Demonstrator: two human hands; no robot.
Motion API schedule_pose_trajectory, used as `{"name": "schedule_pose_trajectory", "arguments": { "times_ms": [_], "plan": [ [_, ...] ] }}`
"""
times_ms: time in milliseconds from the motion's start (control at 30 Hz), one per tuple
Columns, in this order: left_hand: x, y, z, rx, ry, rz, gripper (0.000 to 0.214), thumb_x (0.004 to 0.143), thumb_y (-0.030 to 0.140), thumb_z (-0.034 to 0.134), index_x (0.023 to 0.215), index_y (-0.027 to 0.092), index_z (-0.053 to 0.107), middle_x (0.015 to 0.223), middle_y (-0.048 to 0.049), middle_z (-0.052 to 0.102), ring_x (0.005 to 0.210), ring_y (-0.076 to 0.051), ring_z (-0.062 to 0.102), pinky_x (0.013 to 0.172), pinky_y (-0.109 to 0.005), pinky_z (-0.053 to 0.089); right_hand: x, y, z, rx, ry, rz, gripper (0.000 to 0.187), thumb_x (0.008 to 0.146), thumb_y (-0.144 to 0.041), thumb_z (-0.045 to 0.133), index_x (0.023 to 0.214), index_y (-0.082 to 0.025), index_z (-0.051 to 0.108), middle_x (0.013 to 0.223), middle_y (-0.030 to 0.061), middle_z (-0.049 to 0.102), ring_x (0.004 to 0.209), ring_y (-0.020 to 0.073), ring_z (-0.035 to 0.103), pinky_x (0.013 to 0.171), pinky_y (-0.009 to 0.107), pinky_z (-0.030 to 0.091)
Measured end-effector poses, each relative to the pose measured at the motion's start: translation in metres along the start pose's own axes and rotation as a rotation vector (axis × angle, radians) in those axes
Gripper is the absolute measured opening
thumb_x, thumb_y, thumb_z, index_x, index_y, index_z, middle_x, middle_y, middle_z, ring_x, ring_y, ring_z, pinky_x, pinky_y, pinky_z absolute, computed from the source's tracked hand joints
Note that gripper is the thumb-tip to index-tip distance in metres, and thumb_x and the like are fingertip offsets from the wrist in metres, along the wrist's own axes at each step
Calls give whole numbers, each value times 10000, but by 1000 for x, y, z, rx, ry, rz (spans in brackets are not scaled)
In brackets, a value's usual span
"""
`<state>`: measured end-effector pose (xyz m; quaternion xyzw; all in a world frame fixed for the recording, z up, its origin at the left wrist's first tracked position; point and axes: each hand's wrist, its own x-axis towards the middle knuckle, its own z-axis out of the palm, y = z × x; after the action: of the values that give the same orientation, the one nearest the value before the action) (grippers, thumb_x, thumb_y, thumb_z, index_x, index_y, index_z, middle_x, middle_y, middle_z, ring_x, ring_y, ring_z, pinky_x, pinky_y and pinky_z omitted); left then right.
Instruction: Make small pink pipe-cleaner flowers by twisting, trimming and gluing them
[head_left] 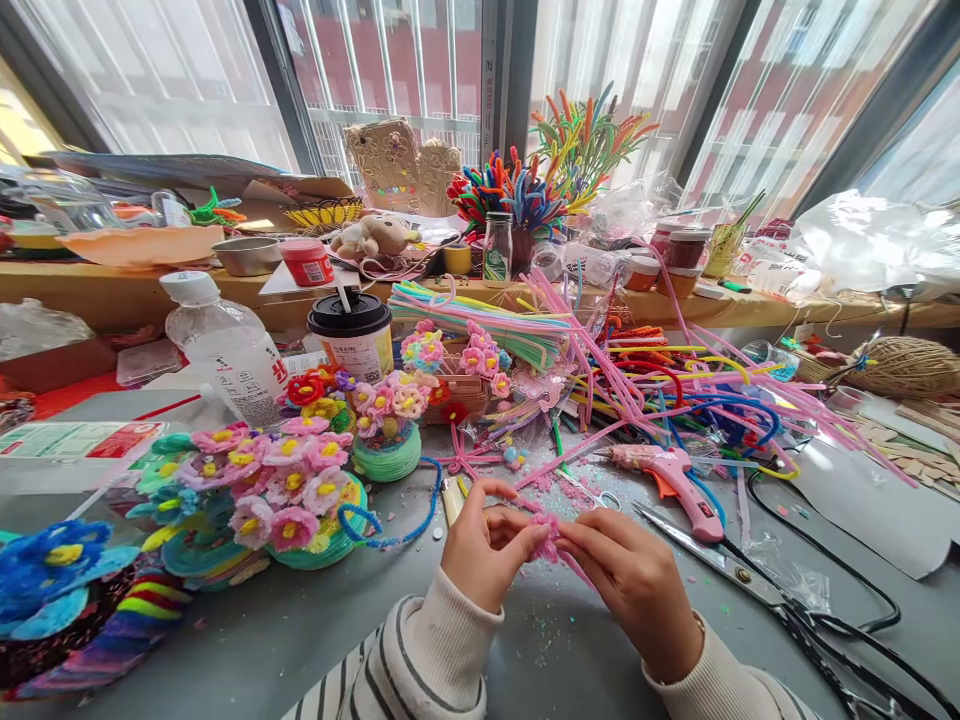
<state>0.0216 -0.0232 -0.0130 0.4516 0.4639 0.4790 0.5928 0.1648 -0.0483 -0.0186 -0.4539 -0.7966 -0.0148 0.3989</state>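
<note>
Between my two hands is a small bent bundle of pink pipe cleaner point(549, 540), held above the grey table. My left hand point(487, 540) pinches it from the left with thumb and fingertips. From the right, my right hand point(634, 575) grips it between thumb and forefinger, and a pink end sticks out below those fingers. Small scissors point(604, 497) lie just beyond my right hand. A pink glue gun point(675, 485) and large black-handled scissors point(742, 575) lie to its right. Part of the bundle is hidden by my fingers.
Pipe-cleaner flowers point(289, 480) stand at the left, near a plastic bottle point(232, 350) and a lidded drink cup point(350, 335). Loose pink pipe cleaners point(600, 360) spread across the back right. A wooden ledge point(120, 283) with jars runs behind. Pink fluff and glitter dot the grey table point(555, 650).
</note>
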Motion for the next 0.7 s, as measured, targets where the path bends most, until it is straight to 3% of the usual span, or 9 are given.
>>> {"name": "schedule_pose_trajectory", "arguments": {
  "times_ms": [700],
  "plan": [
    [1,-3,-1,48,-8,-3,404,501,249,672,750,180,362,478,40,571,419,-103,526,443,-212,409,-2,-2,-1,32,-12,-7,132,741,-134,490,798,-152,607,601,30,549,569,111,452,526,230,396]
  ]
}}
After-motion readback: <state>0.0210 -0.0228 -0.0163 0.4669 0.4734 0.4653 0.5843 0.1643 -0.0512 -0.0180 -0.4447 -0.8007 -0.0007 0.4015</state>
